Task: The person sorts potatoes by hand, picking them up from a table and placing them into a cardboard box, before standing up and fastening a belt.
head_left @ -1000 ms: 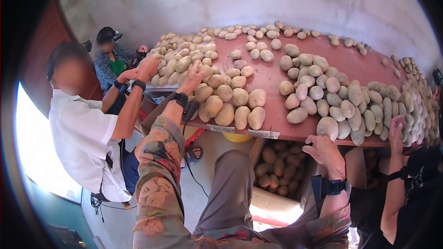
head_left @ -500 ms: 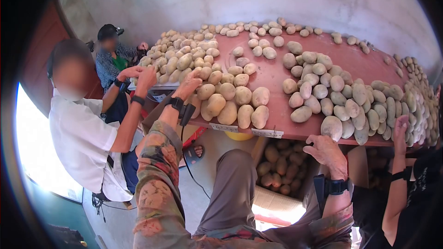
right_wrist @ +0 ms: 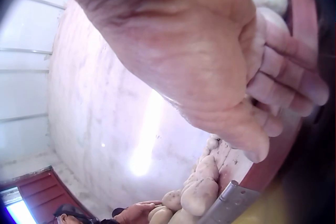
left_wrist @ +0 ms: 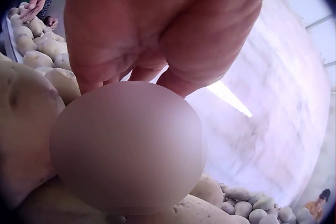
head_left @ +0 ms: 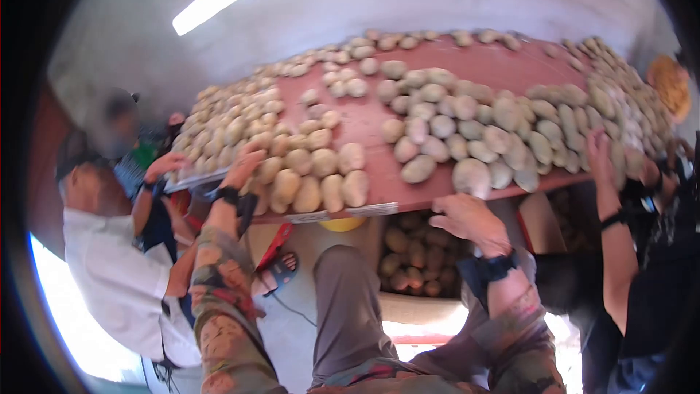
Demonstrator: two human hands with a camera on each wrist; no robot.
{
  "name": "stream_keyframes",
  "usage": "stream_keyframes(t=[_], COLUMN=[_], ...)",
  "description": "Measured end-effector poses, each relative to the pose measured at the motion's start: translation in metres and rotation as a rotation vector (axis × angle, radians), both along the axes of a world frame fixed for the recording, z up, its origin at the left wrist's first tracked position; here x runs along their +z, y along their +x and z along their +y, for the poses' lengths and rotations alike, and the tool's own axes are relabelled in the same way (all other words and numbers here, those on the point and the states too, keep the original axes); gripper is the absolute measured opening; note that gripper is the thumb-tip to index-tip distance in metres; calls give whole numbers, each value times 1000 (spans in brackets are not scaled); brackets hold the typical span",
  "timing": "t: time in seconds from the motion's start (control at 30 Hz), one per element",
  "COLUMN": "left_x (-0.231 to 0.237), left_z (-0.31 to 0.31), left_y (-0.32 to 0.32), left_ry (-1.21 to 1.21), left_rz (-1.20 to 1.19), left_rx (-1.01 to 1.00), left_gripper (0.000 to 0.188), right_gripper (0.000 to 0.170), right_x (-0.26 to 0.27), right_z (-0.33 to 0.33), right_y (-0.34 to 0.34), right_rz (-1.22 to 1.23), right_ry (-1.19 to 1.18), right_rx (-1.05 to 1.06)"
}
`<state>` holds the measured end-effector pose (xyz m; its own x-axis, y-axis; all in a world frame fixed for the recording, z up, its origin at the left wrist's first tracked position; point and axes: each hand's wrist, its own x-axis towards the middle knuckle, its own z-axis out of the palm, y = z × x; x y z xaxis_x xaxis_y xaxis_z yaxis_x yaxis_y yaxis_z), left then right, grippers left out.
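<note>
Potatoes [head_left: 295, 168] lie heaped at the left of the reddish-brown tabletop [head_left: 364, 135]. My left hand [head_left: 244, 164] reaches over this heap, its fingers pointing down among the potatoes. In the left wrist view a blurred oval covers the fingertips of my left hand [left_wrist: 163, 29], so I cannot tell whether they grip a potato. My right hand [head_left: 472, 220] is at the table's front edge, beside a large potato [head_left: 472, 176]. Its fingers are loosely bent, and the right wrist view shows the palm of the right hand [right_wrist: 210, 71] with nothing held.
A larger spread of potatoes [head_left: 503, 128] covers the right of the table. Under the table stands a box of potatoes [head_left: 415, 252]. A person in a white shirt [head_left: 109, 270] sits at my left; another person's hand [head_left: 599, 157] touches potatoes at the right.
The head view has turned right, so the table and both hands sit further left in it. My left hand stays over the left heap and my right hand by the front edge.
</note>
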<state>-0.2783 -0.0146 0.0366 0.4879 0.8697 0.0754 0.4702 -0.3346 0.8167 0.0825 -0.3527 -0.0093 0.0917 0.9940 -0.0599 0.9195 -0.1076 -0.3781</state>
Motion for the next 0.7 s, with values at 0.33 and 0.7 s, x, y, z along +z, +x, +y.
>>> stream_keyframes(t=[0.33, 0.7], left_x=[16, -12], left_z=[-1, -225], left_y=[24, 227], left_ry=[233, 159], left_rz=[35, -27], left_rx=[-24, -656], left_gripper=[48, 50], right_gripper=[26, 23], right_x=[6, 18], right_z=[-1, -18], right_y=[-5, 7], right_rz=[-9, -76], right_ry=[-6, -193], right_rx=[-40, -290])
